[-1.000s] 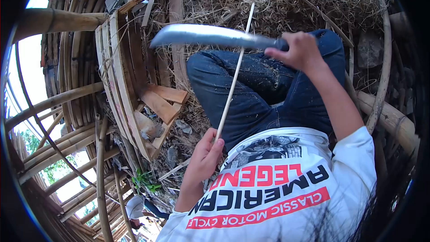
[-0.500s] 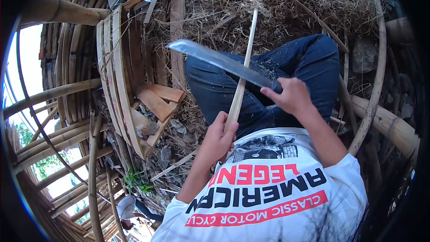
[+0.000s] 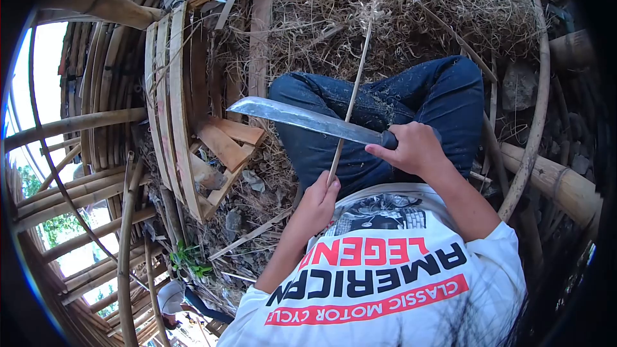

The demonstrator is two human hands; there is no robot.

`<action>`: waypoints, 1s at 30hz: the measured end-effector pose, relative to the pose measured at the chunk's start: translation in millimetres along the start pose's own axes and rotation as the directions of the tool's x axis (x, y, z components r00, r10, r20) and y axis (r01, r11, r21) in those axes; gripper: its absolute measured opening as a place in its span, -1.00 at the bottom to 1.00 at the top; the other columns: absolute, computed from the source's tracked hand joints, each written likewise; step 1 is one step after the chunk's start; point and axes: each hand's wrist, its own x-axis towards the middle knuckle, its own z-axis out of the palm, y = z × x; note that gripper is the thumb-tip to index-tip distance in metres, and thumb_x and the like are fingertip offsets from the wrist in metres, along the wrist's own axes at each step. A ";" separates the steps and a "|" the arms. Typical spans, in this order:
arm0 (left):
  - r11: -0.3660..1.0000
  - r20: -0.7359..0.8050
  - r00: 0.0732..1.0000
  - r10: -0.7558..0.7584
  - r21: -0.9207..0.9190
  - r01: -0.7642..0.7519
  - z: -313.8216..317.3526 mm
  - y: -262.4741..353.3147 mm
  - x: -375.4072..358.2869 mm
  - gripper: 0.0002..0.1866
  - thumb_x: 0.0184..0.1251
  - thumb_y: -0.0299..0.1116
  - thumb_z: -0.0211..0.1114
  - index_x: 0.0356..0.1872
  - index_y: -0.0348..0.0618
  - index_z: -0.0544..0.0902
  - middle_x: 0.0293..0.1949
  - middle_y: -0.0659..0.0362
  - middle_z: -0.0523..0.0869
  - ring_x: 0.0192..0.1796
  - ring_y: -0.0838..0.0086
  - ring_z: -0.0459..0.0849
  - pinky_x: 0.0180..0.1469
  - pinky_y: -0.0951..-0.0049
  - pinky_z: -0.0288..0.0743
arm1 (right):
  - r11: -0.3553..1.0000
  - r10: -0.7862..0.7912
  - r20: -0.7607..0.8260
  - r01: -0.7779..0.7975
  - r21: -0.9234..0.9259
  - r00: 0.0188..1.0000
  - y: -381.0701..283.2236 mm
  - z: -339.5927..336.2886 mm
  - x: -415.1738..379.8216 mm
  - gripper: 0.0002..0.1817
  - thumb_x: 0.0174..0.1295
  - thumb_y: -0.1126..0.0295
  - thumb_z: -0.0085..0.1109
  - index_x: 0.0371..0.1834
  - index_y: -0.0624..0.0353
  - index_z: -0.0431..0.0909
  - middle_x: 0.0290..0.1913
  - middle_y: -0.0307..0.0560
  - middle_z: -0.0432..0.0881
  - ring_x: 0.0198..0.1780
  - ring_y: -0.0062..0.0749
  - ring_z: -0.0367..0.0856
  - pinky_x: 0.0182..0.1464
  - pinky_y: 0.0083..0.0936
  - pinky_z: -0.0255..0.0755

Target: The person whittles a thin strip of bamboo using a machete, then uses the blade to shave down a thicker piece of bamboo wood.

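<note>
My right hand [image 3: 414, 148] is closed round the dark handle of a machete [image 3: 302, 118], whose long blade points left across my lap. Its blade crosses a thin bamboo strip [image 3: 358, 80], overlapping it just ahead of my left hand. Near my belly, my left hand [image 3: 316, 202] grips the lower end of that strip, thumb on top. The strip runs away from me over my crossed legs, in dark trousers [image 3: 443, 90], and its far end reaches a heap of curly shavings [image 3: 411, 19].
To the left stands a wooden crate [image 3: 177, 103] with wood blocks [image 3: 222, 144] by it. Bamboo poles [image 3: 77, 132] form a slatted frame further left. A thick bamboo pole [image 3: 553, 180] lies on the right. Another person [image 3: 173, 299] is at the lower left.
The machete has come down the strip, closer to my left hand. The strip has turned, now showing a narrower side. My right hand has drawn slightly back toward me.
</note>
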 end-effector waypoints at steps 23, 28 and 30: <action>0.994 -0.010 0.995 -0.097 0.051 0.098 -10.3 9.6 -16.6 -0.83 0.57 -0.36 -0.06 -0.15 -0.26 0.42 -0.49 0.01 0.48 -0.46 0.34 0.45 -0.32 0.33 0.38 | 0.978 0.189 -0.123 -0.199 -0.066 0.974 29.3 -30.9 97.9 -0.11 0.08 -0.50 0.04 -0.54 0.31 0.66 -0.48 0.22 0.68 -0.31 0.11 0.71 -0.20 -0.09 0.59; 0.988 0.003 0.988 -0.155 -0.007 0.155 -15.0 3.2 -16.5 -0.83 0.57 -0.36 -0.05 -0.15 -0.26 0.42 -0.49 -0.02 0.49 -0.46 0.28 0.43 -0.31 0.30 0.38 | 0.978 0.093 -0.205 -0.128 -0.165 0.974 24.3 -24.9 87.7 -0.11 0.09 -0.50 0.04 -0.52 0.32 0.66 -0.47 0.22 0.68 -0.30 0.10 0.71 -0.19 -0.07 0.59; 0.987 0.030 0.986 -0.162 0.022 0.161 -15.3 6.3 -20.1 -0.83 0.57 -0.36 -0.05 -0.16 -0.26 0.41 -0.49 -0.04 0.48 -0.46 0.27 0.43 -0.32 0.30 0.37 | 0.980 0.085 -0.186 -0.116 -0.159 0.979 30.9 -29.3 86.8 -0.12 0.09 -0.49 0.04 -0.52 0.32 0.66 -0.45 0.23 0.68 -0.28 0.09 0.72 -0.18 -0.08 0.58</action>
